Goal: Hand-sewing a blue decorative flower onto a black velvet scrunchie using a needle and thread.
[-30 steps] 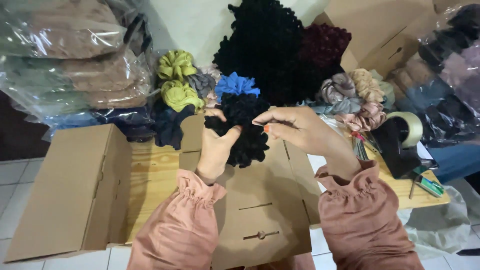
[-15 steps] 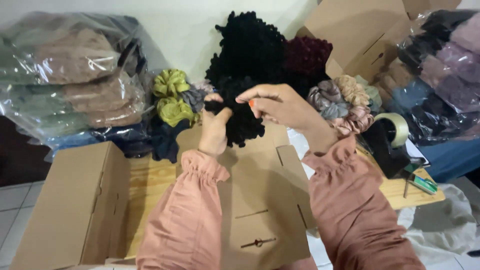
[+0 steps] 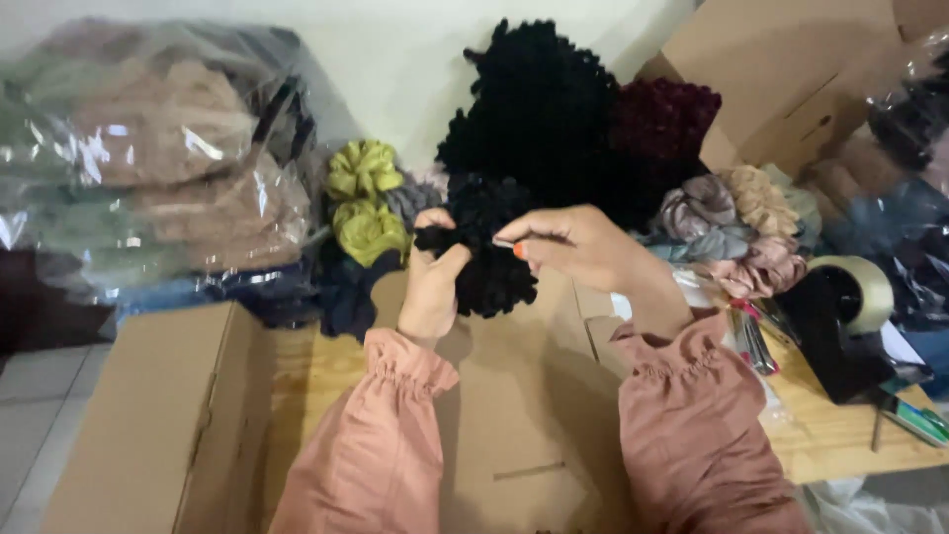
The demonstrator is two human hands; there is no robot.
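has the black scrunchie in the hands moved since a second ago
Yes, slightly. The black scrunchie, held by the left hand and right hand, has risen toward the black pile, now overlapping its lower edge instead of lying below it.

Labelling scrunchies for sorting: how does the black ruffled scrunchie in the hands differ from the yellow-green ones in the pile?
The black ruffled fabric scrunchie is held up between left hand and right hand; the yellow-green crinkled fabric scrunchies lie untouched in the pile. The black one is dark, the yellow-green ones bright. Both are gathered fabric rings.
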